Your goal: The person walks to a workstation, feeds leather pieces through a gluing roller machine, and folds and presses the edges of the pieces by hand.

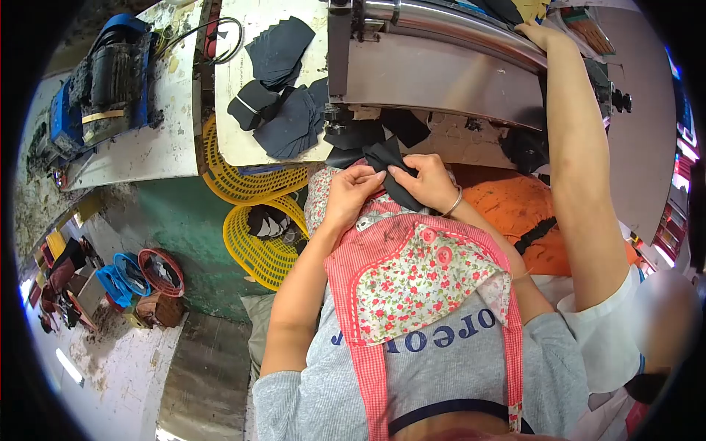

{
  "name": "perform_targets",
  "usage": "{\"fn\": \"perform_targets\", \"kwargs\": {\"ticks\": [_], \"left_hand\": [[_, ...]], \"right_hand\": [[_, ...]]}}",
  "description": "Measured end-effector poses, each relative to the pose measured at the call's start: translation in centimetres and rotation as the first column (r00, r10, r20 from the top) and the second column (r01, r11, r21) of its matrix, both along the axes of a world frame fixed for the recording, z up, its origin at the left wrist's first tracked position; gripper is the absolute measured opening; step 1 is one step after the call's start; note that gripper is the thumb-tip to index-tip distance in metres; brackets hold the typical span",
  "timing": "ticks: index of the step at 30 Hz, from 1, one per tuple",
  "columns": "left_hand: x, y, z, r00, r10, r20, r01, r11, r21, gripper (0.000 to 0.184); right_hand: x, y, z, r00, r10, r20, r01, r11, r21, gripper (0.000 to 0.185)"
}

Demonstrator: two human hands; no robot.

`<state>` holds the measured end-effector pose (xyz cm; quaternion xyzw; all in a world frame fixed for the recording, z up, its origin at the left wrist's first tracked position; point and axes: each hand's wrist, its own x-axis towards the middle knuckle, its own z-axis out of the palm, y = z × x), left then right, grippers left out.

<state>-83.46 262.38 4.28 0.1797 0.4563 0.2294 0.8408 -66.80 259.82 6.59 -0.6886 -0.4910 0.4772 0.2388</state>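
Observation:
My left hand (353, 192) and my right hand (429, 181) are close together over my lap, fingers pinched on a black cut piece (384, 156) of thin sheet material. Whether it is leather or cloth I cannot tell. Part of it hangs between the hands, over the top of my red and white floral apron (419, 287). More black pieces (404, 126) lie just beyond, under the edge of the machine with the metal roller (471, 37). To the left, on a pale board, are fanned stacks of black pieces (290, 121) and a tied black bundle (254, 103).
Another person's arm (581, 147) reaches in from the right to the roller. Yellow plastic baskets (239, 246) stand below the board at left. A blue motor-like machine (114, 66) sits on a worn table. An orange sack (500, 206) lies to my right.

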Motion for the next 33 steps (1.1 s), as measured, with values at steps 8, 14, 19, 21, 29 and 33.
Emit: {"fn": "perform_targets", "kwargs": {"ticks": [8, 14, 19, 21, 29, 33], "left_hand": [[-0.7, 0.0, 0.2, 0.991, 0.079, -0.110, -0.082, 0.996, -0.024, 0.022], [0.0, 0.1, 0.8, 0.969, -0.036, -0.245, 0.072, 0.988, 0.139, 0.023], [0.0, 0.5, 2.1, 0.955, -0.028, -0.296, 0.070, 0.989, 0.132, 0.024], [-0.4, 0.2, 0.8, 0.957, 0.102, -0.270, -0.081, 0.993, 0.087, 0.027], [3.3, 2.6, 0.1, 0.987, -0.159, -0.019, 0.159, 0.987, 0.018, 0.053], [4.8, 2.0, -7.7, 0.778, -0.054, -0.625, 0.450, 0.743, 0.496, 0.051]], "right_hand": [[1.6, -0.4, -2.8, 0.755, -0.605, -0.253, 0.584, 0.796, -0.159, 0.030], [0.3, 0.0, 2.8, 0.997, 0.072, 0.032, -0.076, 0.988, 0.134, 0.026], [0.6, -1.5, -0.3, 0.782, -0.475, -0.404, 0.375, 0.876, -0.304, 0.018], [2.4, -1.4, -1.6, 0.593, -0.702, -0.395, 0.617, 0.711, -0.337, 0.016], [1.5, -1.2, -1.1, 0.976, -0.187, -0.110, 0.193, 0.980, 0.040, 0.032], [4.1, -2.5, -4.0, 0.889, -0.437, -0.136, 0.406, 0.890, -0.206, 0.024]]}}
